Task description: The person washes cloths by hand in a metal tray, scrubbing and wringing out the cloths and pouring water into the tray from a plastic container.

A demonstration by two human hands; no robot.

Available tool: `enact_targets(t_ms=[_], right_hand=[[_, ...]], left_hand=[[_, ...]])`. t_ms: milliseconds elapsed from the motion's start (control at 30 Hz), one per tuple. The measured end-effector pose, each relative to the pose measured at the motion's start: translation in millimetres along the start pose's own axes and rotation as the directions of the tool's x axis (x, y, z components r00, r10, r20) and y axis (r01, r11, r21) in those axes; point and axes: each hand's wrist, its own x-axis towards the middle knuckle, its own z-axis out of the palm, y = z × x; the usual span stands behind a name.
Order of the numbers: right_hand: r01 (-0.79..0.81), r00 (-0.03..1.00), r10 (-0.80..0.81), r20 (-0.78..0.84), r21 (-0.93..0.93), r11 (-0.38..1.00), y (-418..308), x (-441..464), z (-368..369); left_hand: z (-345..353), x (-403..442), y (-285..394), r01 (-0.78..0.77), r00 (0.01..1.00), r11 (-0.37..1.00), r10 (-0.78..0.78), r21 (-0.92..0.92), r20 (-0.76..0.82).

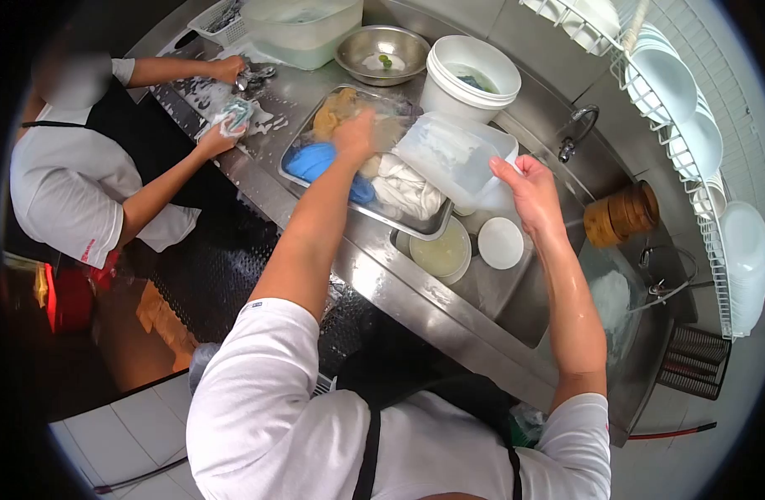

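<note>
one right hand (532, 193) pinches a translucent container (457, 158) by its edge, between thumb and fingers, right of centre in the frame. the left hand (355, 133) is blurred over the tray (399, 223), upper centre; i cannot tell its finger state. the forearm (578, 308) shines wet, so that narrow pinch could slip, dropping the container onto bowls (441, 250) in the sink (520, 287).

Blue cloth (312, 162) beside a tan one (336, 114) — white bucket (472, 79), black apron (432, 398) — red-and-black rod (672, 432).
</note>
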Motion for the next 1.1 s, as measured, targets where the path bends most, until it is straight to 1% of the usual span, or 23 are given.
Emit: enact_targets(t_ms=[67, 133, 167, 233, 267, 300, 367, 400, 433, 500, 533, 600, 700, 733, 767, 800, 867, 900, 933, 1000, 1033, 1067, 1100], right_hand=[[-0.004, 1.0, 0.003, -0.021, -0.048, 0.999, -1, 5, -3], [0.002, 0.999, -0.006, -0.048, -0.103, 0.995, -3, 8, -10], [0.007, 0.998, -0.015, -0.061, -0.133, 0.991, -3, 9, -15], [0.044, 0.994, -0.066, -0.086, -0.241, 0.97, -4, 6, -24], [0.072, 0.99, -0.107, -0.094, -0.315, 0.946, -6, 4, -26], [0.101, 0.984, -0.15, -0.099, -0.386, 0.917, -9, 3, -27], [0.208, 0.961, -0.276, -0.027, -0.589, 0.781, -24, -5, -23], [0.256, 0.944, -0.328, 0.022, -0.676, 0.691, -30, -9, -20], [0.345, 0.9, -0.428, 0.077, -0.727, 0.594, -31, -10, -18], [0.491, 0.778, -0.592, 0.211, -0.792, 0.362, -33, -13, -14], [0.514, 0.74, -0.625, 0.248, -0.808, 0.289, -35, -13, -12], [0.514, 0.735, -0.629, 0.255, -0.814, 0.27, -39, -17, -11], [0.479, 0.724, -0.654, 0.217, -0.841, 0.251, -36, -25, -20], [0.459, 0.719, -0.667, 0.195, -0.854, 0.245, -33, -31, -28], [0.438, 0.713, -0.679, 0.175, -0.867, 0.237, -31, -36, -38], [0.398, 0.732, -0.668, 0.131, -0.879, 0.263, -27, -45, -50], [0.314, 0.77, -0.637, 0.046, -0.895, 0.316, -15, -67, -83], [0.278, 0.736, -0.677, 0.023, -0.921, 0.272, -2, -78, -103], [0.219, 0.741, -0.67, -0.037, -0.931, 0.293, 9, -92, -121], [0.051, 0.791, -0.588, -0.169, -0.94, 0.338, 36, -121, -163], [-0.103, 0.846, -0.436, -0.306, -0.898, 0.429, 50, -135, -185], [-0.262, 0.861, -0.269, -0.431, -0.831, 0.491, 65, -149, -207], [-0.322, 0.844, -0.246, -0.477, -0.816, 0.481, 86, -164, -231]], left_hand=[[-2, -6, -1, 0.054, 0.984, 0.972, -0.09, -0.229, -0.152], [3, 4, -12, 0.044, 0.96, 0.869, -0.173, -0.494, -0.219], [8, 9, -21, 0.031, 0.946, 0.791, -0.221, -0.611, -0.237], [27, 34, -52, -0.015, 0.938, 0.535, -0.285, -0.845, -0.197], [33, 42, -58, -0.039, 0.935, 0.383, -0.313, -0.923, -0.169], [29, 42, -54, -0.082, 0.941, 0.388, -0.274, -0.918, -0.2], [8, 31, -44, -0.163, 0.946, 0.395, -0.198, -0.904, -0.257], [-11, 23, -31, -0.135, 0.953, 0.556, -0.155, -0.82, -0.262], [-35, 13, -11, -0.107, 0.96, 0.699, -0.112, -0.707, -0.257], [-64, -2, 19, -0.062, 0.974, 0.911, -0.033, -0.408, -0.223], [-60, 3, 22, -0.106, 0.98, 0.958, 0.056, -0.266, -0.191], [-54, 15, 31, -0.221, 0.971, 0.975, 0.222, 0.024, -0.087], [-33, 7, 66, -0.305, 0.951, 0.911, 0.307, 0.279, 0.037], [-27, -1, 83, -0.3, 0.947, 0.918, 0.253, 0.26, 0.2], [-19, -12, 101, -0.292, 0.913, 0.925, 0.194, 0.243, 0.358], [-13, -22, 113, -0.28, 0.851, 0.932, 0.131, 0.229, 0.508], [-3, -40, 123, -0.316, 0.847, 0.904, 0.132, 0.288, 0.515], [1, -47, 124, -0.331, 0.844, 0.888, 0.128, 0.319, 0.52], [9, -53, 119, -0.33, 0.888, 0.872, 0.157, 0.361, 0.432], [17, -49, 104, -0.373, 0.889, 0.864, 0.228, 0.338, 0.398], [20, -46, 94, -0.392, 0.89, 0.859, 0.263, 0.329, 0.373], [32, -44, 80, -0.41, 0.903, 0.871, 0.346, 0.271, 0.254], [37, -44, 73, -0.426, 0.902, 0.869, 0.385, 0.254, 0.195]])
